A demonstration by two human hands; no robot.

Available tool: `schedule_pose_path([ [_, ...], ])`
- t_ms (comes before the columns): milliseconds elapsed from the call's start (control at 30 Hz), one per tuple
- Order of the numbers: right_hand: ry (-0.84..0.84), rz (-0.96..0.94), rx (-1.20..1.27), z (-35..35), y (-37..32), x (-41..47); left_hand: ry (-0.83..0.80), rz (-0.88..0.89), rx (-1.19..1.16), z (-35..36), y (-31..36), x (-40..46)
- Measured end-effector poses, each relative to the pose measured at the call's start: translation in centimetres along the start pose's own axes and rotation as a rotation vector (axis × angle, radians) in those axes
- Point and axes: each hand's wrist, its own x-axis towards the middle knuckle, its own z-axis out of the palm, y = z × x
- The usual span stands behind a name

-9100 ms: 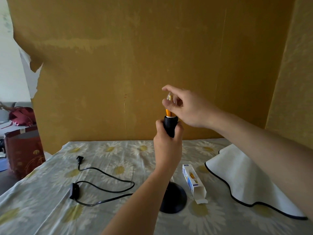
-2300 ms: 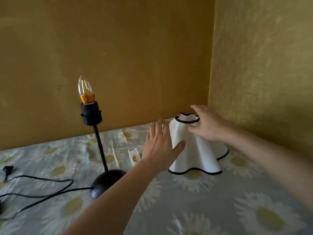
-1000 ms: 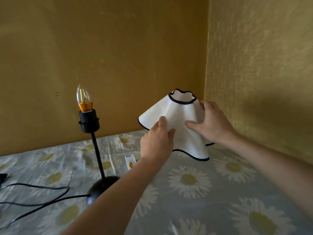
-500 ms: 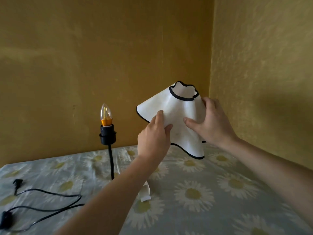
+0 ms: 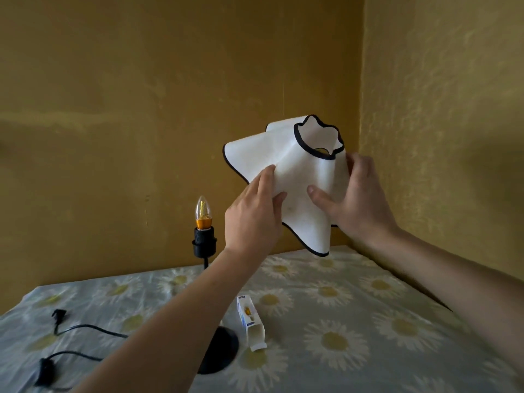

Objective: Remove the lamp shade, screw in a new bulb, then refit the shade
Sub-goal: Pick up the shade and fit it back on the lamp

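Holding the lamp shade (image 5: pixel 295 177) aloft, left hand (image 5: pixel 252 217) and right hand (image 5: pixel 357 199) each clamp its flared skirt. Its neck opening tilts up and right. The candle bulb (image 5: pixel 203 211) stands upright in its socket, lower left, nearer the left hand.

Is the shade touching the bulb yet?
Apart. The head view shows the shade held up in both hands, right of and above the bulb, with bare wall showing between them.
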Motion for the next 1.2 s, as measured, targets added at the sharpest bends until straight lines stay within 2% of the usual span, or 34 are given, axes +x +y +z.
schedule_pose_path([
  [267, -0.009, -0.048, 0.1, 1.8, -3.5, 0.9, 0.077, 0.03, 0.09, -3.5, -2.4, 0.8],
  [600, -0.065, -0.07, 0.242, 6.0, -8.3, 1.8, 0.122, -0.033, 0.249, -8.0, -6.3, -0.1],
  [833, -0.151, -0.068, 0.3, 8.3, -10.4, 2.5, 0.085, -0.093, 0.312, -10.0, -8.6, -1.0],
  [1200, -0.258, -0.029, 0.291, 10.5, -11.1, 2.8, 0.017, -0.223, 0.281, -10.6, -9.6, -2.1],
])
